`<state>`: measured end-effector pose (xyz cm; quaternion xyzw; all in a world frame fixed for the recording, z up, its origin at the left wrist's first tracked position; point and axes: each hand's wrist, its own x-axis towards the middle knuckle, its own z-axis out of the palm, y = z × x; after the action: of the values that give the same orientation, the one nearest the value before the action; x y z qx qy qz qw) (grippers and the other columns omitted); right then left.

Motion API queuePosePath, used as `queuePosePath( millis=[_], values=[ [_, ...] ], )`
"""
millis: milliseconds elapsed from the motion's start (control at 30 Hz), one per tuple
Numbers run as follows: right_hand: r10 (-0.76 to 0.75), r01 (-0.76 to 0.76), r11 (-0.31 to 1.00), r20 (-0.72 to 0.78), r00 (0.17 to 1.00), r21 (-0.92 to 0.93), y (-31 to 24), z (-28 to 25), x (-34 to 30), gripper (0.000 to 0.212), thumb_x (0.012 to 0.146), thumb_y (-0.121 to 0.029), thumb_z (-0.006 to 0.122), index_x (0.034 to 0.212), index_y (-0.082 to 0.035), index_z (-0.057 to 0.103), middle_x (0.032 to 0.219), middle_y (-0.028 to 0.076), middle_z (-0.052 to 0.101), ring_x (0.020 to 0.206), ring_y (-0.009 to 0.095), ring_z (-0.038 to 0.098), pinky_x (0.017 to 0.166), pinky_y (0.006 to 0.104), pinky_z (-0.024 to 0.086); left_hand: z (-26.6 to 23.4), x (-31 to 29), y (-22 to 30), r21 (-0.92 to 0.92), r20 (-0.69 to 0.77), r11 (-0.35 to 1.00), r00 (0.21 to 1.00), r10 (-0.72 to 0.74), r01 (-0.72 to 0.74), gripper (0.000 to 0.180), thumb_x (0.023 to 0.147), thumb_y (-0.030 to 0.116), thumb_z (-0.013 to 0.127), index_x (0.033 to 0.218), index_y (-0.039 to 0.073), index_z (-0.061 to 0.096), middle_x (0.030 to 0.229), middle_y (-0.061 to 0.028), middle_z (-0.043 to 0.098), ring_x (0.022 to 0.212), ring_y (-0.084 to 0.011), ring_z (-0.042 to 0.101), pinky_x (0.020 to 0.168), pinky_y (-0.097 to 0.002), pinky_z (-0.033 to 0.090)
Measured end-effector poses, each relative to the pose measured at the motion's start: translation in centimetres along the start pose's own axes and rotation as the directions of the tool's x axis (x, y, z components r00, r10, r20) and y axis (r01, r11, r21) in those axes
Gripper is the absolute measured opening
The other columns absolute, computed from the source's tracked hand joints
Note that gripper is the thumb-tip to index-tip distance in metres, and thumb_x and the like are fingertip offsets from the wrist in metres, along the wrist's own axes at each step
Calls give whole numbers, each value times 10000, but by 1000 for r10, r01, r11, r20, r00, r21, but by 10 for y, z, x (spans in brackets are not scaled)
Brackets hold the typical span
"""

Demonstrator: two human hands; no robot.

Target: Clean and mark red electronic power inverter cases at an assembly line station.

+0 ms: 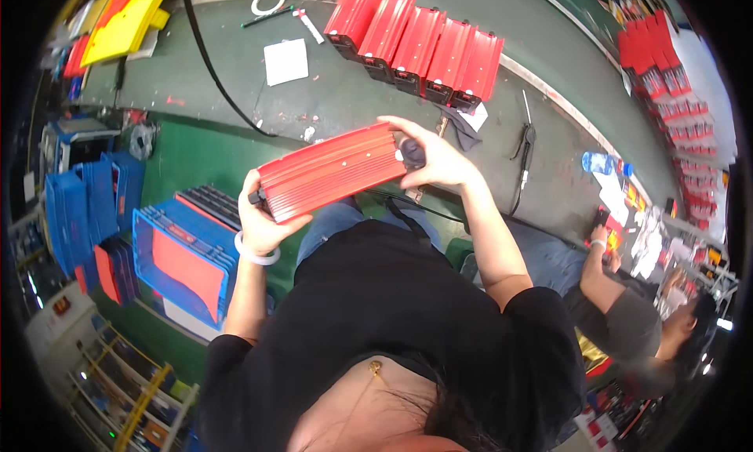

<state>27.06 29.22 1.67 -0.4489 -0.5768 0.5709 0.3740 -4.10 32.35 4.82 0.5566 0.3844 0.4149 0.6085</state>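
Between my two hands I hold a red ribbed metal case (333, 170) with black ends, tilted so its right end is higher. My left hand (271, 221) grips the lower left end, fingers round the black end piece. At the other end my right hand (439, 156) is closed on the case, thumb below and fingers on top, beside a dark cloth-like bit. The case is in the air in front of my body, by the bench's near edge. Several similar red cases (423, 48) stand in a row on the green bench (235, 83).
A soldering iron-like tool (525, 150) lies right, near a clear bottle (598, 163). White paper (286, 61), a pen (267, 17) and a black cable (216, 72) are left. Blue crates (184, 256) stand on the floor. A co-worker (627, 319) sits at right.
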Motion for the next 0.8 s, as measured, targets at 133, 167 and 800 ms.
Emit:
queuePosePath(
  millis=[133, 167, 800],
  values=[
    [-103, 81, 980, -116, 988, -184, -31, 25, 3, 791, 546, -75, 841, 1246, -32, 478, 1169, 65, 534, 1085, 183, 524, 953, 318, 407, -12, 19, 3, -78, 107, 997, 994, 34, -26, 815, 513, 173, 916, 1150, 15, 434, 1132, -105, 556, 1048, -199, 565, 929, -351, 457],
    [-103, 72, 975, -142, 985, -209, -38, 26, 0, 743, 550, -80, 842, 1205, -23, 496, 1141, 73, 538, 1076, 190, 529, 954, 315, 405, -13, 24, 1, -86, 148, 996, 989, 28, -16, 816, 513, 175, 915, 1153, 18, 433, 1137, -111, 556, 1066, -207, 555, 937, -358, 453],
    [-137, -23, 976, -686, 715, -218, -25, -41, -191, 625, 573, -116, 841, 1107, 7, 541, 1097, 105, 536, 1017, 214, 551, 893, 320, 443, 185, 82, -27, -15, 695, 997, 718, -43, 74, 811, 536, 111, 888, 1210, 8, 448, 1221, -137, 529, 1122, -211, 528, 984, -357, 421]
  ],
)
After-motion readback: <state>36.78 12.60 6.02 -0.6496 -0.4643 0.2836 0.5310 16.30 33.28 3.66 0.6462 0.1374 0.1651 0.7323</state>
